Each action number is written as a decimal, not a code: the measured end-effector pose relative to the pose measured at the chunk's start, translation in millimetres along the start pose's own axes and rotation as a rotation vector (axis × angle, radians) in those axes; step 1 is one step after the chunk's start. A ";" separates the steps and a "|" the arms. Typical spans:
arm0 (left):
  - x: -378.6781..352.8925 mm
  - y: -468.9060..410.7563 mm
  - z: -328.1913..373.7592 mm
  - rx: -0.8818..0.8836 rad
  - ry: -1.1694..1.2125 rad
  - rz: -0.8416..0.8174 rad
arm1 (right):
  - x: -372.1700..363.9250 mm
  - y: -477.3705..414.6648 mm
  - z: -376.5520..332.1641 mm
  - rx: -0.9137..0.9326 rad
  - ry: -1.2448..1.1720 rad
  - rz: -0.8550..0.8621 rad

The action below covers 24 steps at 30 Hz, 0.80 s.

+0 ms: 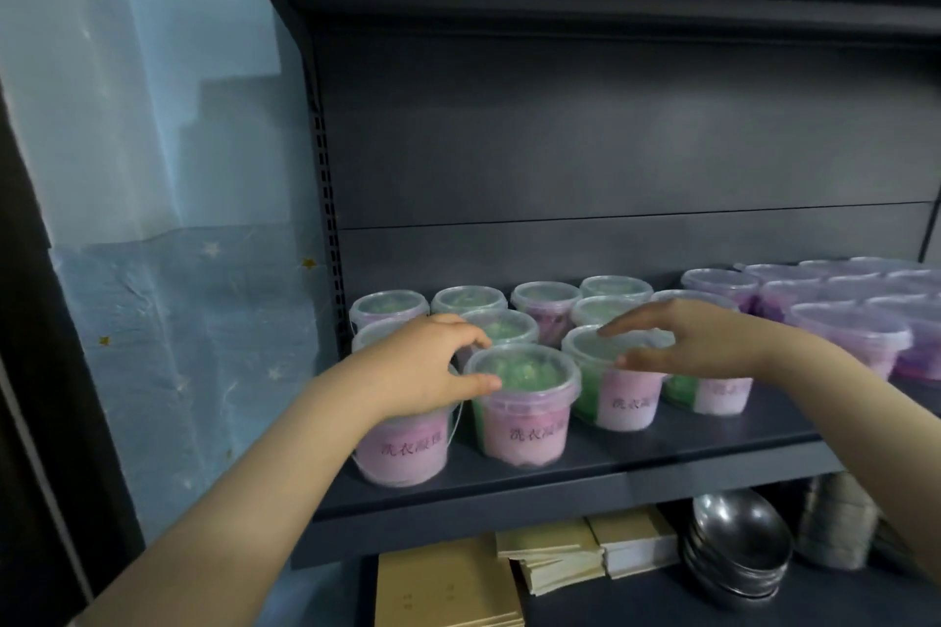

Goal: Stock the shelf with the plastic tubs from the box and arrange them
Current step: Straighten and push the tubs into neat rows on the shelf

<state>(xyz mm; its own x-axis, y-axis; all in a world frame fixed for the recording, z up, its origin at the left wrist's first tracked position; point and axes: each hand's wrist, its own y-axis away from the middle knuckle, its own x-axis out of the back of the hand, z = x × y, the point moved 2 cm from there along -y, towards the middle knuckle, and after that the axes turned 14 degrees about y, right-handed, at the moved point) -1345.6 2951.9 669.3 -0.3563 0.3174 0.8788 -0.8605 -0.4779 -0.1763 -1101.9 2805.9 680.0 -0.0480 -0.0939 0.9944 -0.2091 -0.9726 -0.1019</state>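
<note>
The left hand (422,367) is curled over a front-row tub: its palm covers the lid of the leftmost tub (405,443), while thumb and forefinger reach right and touch the rim of the neighbouring green-filled tub (524,402). Whether it truly grips either one cannot be told. The right hand (697,339) is spread flat, fingers pointing left, hovering just over the lid of the next tub (613,379) in the front row; contact with it is unclear.

All these plastic tubs stand upright on the dark shelf (585,461), long axis vertical, clear lids up, pink labels with printed characters facing the front edge. Behind them two more rows of like tubs (468,301) run back to the rear panel. To the right, slightly apart, a cluster of purple-filled tubs (850,331) also stands upright, reaching to the frame's edge.

Below the shelf, on the lower level, lie stacks of tan booklets (550,560), then a stack of metal bowls (738,545) to their right. A pale blue star-patterned sheet (178,346) hangs at the left of the shelving.
</note>
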 end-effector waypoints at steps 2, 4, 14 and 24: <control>-8.3 -17.3 19.2 0.006 -0.011 -0.056 | -4.4 -4.2 15.2 -0.002 0.020 -0.019; -14.9 -35.4 36.6 0.053 -0.013 -0.112 | -6.7 -9.1 26.2 0.011 -0.001 -0.065; -22.2 -74.3 59.6 0.318 -0.087 -0.341 | -3.5 -37.8 43.0 0.142 -0.018 -0.209; -26.0 -72.5 55.7 0.366 -0.014 -0.297 | -4.0 -25.7 45.0 0.200 0.003 -0.147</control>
<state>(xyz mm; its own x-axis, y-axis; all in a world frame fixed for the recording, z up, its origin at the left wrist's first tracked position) -1253.7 2932.7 683.9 -0.1073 0.4739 0.8740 -0.7388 -0.6263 0.2489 -1052.4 2821.6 679.9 -0.0342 0.0519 0.9981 -0.0161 -0.9986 0.0513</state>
